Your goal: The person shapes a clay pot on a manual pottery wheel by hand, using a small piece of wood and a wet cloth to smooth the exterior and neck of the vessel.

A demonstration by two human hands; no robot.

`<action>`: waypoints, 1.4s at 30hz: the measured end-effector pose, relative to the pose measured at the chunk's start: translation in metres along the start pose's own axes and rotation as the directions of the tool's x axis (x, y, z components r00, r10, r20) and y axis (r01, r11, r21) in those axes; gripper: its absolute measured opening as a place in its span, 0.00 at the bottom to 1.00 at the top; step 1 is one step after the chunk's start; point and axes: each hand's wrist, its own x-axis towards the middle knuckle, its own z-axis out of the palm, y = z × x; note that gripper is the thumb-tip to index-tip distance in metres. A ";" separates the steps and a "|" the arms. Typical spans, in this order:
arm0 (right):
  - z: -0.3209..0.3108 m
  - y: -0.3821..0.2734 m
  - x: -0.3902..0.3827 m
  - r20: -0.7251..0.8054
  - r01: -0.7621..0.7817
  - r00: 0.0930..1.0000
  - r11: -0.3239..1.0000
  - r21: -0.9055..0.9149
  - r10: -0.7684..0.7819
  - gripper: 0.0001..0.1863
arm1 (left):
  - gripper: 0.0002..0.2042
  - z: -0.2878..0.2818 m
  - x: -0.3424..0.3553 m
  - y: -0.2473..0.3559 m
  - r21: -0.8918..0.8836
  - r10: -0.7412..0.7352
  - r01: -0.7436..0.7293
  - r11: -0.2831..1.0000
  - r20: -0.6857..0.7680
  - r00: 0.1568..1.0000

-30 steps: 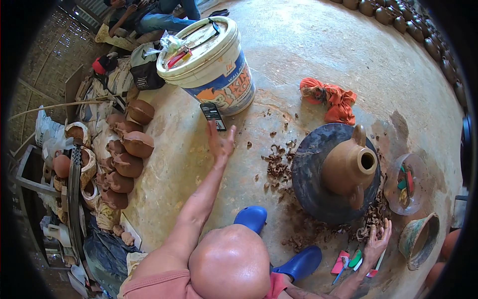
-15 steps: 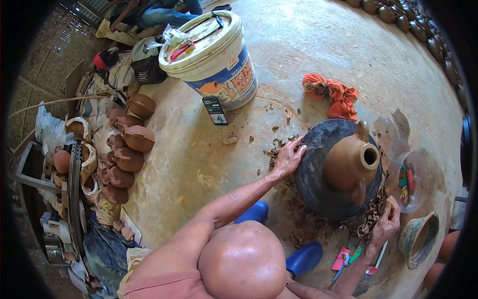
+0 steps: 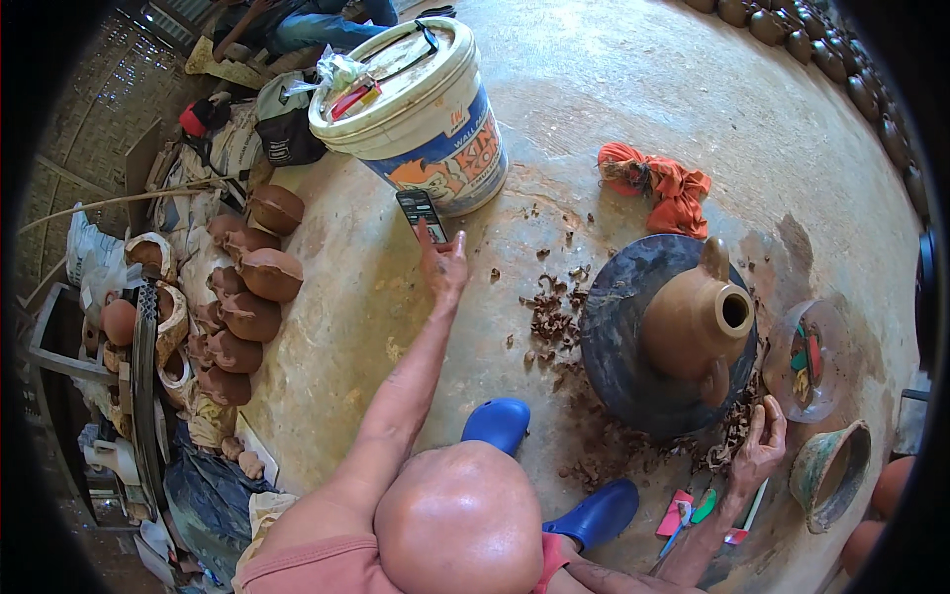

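Observation:
My left hand [image 3: 442, 265] reaches forward to a smartphone [image 3: 422, 215] that leans upright against a large bucket. One fingertip rests at the screen's lower part, and the other fingers are spread. By the near right rim of a dark round turntable [image 3: 618, 371], my right hand [image 3: 761, 450] hangs with its fingers apart and nothing visible in them. On the turntable stands a brown clay jug [image 3: 678, 322] with a round mouth and handles on opposite sides. Curled clay shavings [image 3: 552, 319] lie around the turntable.
The white and blue lidded bucket [image 3: 435, 119] stands ahead. Orange cloth [image 3: 676, 198] lies beyond the turntable. A clear bowl of tools [image 3: 839, 371] and a worn green pot [image 3: 809, 485] are at right. Several clay pots [image 3: 269, 275] line the left. Blue shoes [image 3: 498, 424] are near.
My left hand has left the turntable's left edge and moved left to the phone screen. My right hand stays beside the turntable, its fingers a little more apart. The jug looks unchanged.

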 end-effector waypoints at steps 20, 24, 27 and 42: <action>-0.010 0.002 -0.009 0.051 -0.064 0.996 0.997 -0.049 0.067 0.15 | 0.56 0.006 0.038 -0.014 0.118 -0.107 0.096 0.988 0.098 0.989; -0.015 0.008 -0.007 0.041 -0.050 0.998 0.997 -0.057 0.052 0.15 | 0.56 0.010 0.033 -0.002 0.141 -0.168 0.150 0.979 0.132 0.977; -0.014 0.009 -0.009 0.053 -0.078 0.995 0.996 -0.033 0.080 0.15 | 0.55 0.007 0.039 -0.005 0.142 -0.169 0.151 0.978 0.122 0.978; -0.008 0.000 -0.011 0.071 -0.029 0.997 0.994 -0.105 0.037 0.14 | 0.51 0.021 -0.051 0.033 0.008 0.000 -0.003 1.000 0.343 0.939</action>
